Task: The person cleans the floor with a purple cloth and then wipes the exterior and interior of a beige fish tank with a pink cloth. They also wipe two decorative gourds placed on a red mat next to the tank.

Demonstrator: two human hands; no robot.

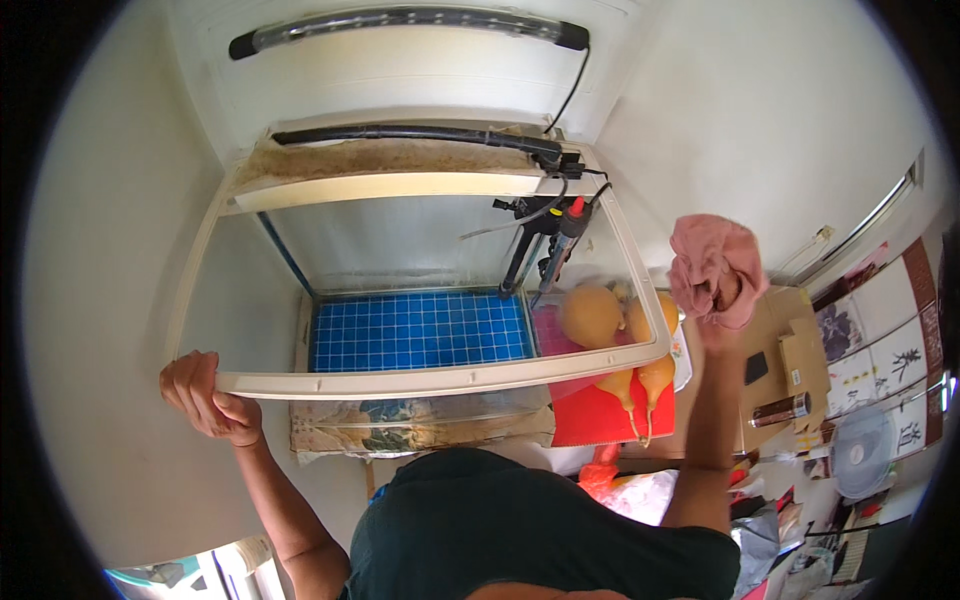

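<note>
A glass aquarium with a cream plastic rim stands before me, a blue tile-patterned base showing inside. At its front left corner my left hand grips the rim. Off the right side, my right hand holds a bunched pink cloth, which hides part of the fingers. Inside the tank's back right corner hang a black filter pump and an aquarium heater with a red top. A black pipe lies across the back over a stained filter pad.
A tube light lies behind the tank. Dried gourds rest on a red sheet at the right. Beyond are cardboard, a dark phone-like object, a brown cylinder and a fan. Walls flank the tank.
</note>
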